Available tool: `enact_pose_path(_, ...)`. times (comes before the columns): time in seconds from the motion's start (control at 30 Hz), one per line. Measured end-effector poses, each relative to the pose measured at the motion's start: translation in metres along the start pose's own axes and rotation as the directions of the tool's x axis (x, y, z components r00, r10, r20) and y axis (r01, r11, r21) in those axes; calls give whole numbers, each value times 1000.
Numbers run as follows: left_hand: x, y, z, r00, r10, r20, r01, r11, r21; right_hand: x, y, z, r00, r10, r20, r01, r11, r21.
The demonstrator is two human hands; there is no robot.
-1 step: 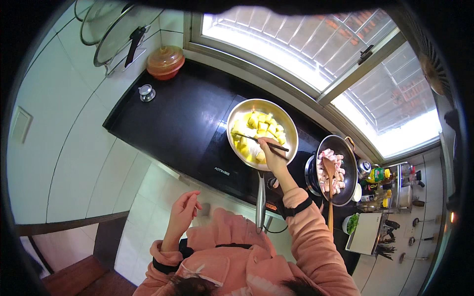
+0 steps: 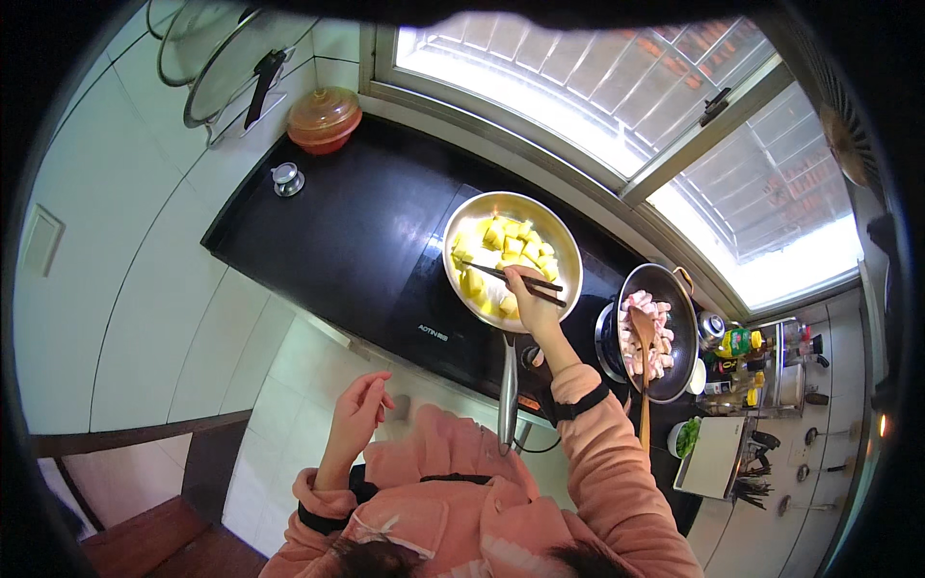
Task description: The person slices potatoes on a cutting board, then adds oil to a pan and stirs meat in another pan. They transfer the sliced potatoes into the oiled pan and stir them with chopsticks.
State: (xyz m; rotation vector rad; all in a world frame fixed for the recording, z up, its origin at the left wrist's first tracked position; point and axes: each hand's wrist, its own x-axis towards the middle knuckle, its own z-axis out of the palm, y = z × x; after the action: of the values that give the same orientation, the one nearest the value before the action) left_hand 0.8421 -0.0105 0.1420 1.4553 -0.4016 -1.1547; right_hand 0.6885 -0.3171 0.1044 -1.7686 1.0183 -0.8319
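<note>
My right hand (image 2: 533, 301) holds a pair of dark chopsticks (image 2: 489, 272) over the steel frying pan (image 2: 564, 241). Their tips are at the yellow chunks of food (image 2: 520, 249) in the pan, mostly at its far side and left. Whether the tips grip a chunk, I cannot tell. The pan's long metal handle points toward me, free of either hand. In front of my body, away from the counter, hangs my left hand (image 2: 361, 409), its fingers loosely bent and apart with nothing visible in them.
Right of the pan, a dark wok (image 2: 685, 342) holds pale pink meat pieces (image 2: 661, 358) and a wooden spatula (image 2: 645, 405). Beyond are bottles (image 2: 740, 341), a bowl of chopped greens (image 2: 687, 436) and a pale board (image 2: 713, 453). A lidded pot (image 2: 324, 120) stands far left.
The chopsticks have shifted slightly, and their rear ends are spread a little wider. My left hand has not visibly moved.
</note>
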Motion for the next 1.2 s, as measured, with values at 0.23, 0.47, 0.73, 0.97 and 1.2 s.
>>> enact_pose_path(0.23, -11, -8, 4, 996, 23, -82, -23, 1000, 10, 8, -2, -37, 985, 88, -151, -73, 992, 102)
enact_pose_path(0.47, -11, -9, 10, 995, 41, -92, -40, 999, 11, 24, -18, -2, 990, -130, -57, 131, 991, 7)
enact_pose_path(0.73, -17, -9, 7, 994, 30, -106, -32, 999, -13, 35, 7, -23, 970, 189, -155, -124, 928, 353)
enact_pose_path(0.97, -11, -9, 1, 994, 59, -90, -59, 998, 5, 3, 20, -71, 911, 342, -229, -190, 843, 504)
enact_pose_path(1.2, -8, -5, 9, 996, 82, -26, -81, 996, 26, -27, 25, -95, 892, 371, -259, -224, 859, 459)
